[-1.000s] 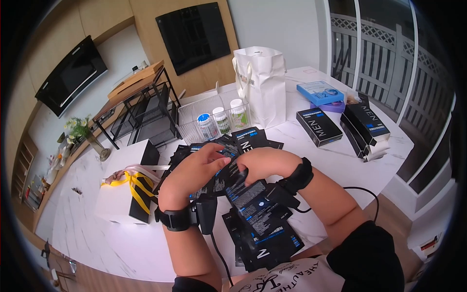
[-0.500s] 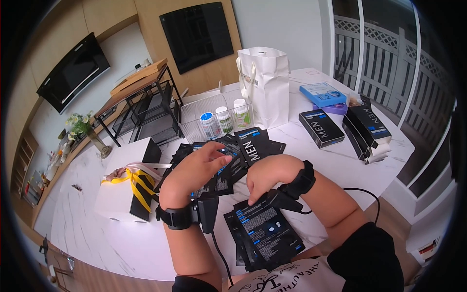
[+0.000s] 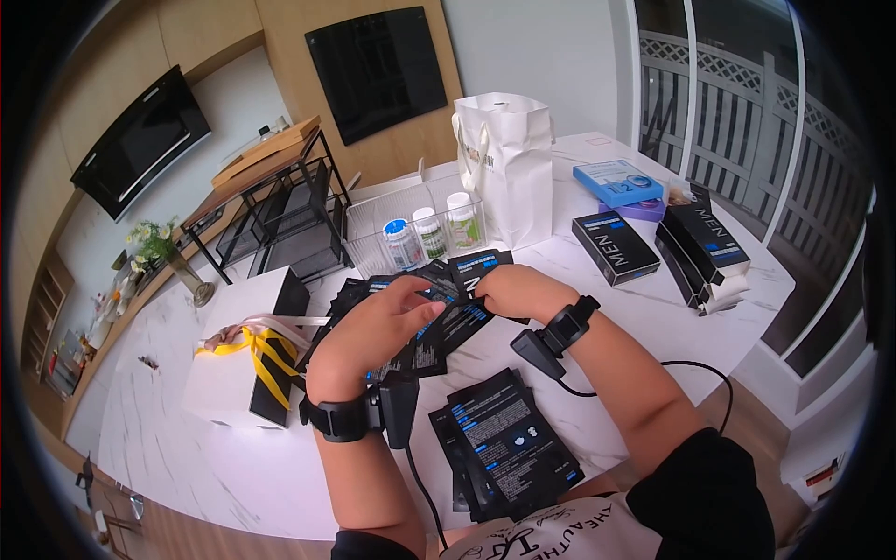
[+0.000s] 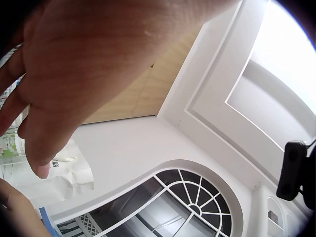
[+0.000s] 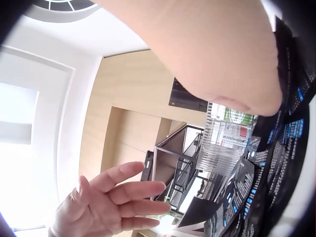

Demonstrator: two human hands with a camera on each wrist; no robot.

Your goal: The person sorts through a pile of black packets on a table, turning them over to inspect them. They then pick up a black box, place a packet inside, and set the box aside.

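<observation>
Black flat packets with white and blue print lie in an overlapping spread (image 3: pixel 439 350) at the middle of the table. My right hand (image 3: pixel 523 291) is over the right side of this spread, its fingers bent down and pinching the edge of a black packet (image 5: pixel 232 200); the fingertips are partly hidden. The left hand (image 3: pixel 369 322) hovers over the spread's left side with loosely bent fingers. In the right wrist view that left hand (image 5: pixel 106 202) shows spread fingers and an empty palm. Nearer my body lies a stack of black packets (image 3: pixel 509 443), text side up.
Behind the spread, a clear plastic bin (image 3: pixel 369 219) holds bottles beside a white paper bag (image 3: pixel 509 177). Black MEN boxes (image 3: pixel 614 247) and a blue box (image 3: pixel 618 182) stand on the right. On the left is a white box (image 3: pixel 238 373) with a yellow ribbon (image 3: pixel 266 364). Cables trail from both wrists.
My right hand laid a packet on the near stack, let go, and moved back up to the spread. The left hand has stayed nearly still.
</observation>
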